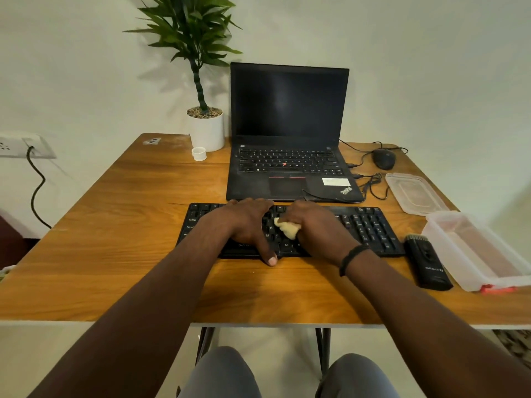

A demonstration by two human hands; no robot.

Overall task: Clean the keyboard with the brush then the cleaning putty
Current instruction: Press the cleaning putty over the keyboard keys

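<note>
You have a black keyboard (370,228) lying flat across the middle of the desk, its long edge parallel to the near edge, its centre keys covered. On those centre keys sits a pale yellow lump of putty (286,228), pressed down and squashed out of shape. The black brush (427,261) lies flat just right of the keyboard, bristles at the far end.
</note>
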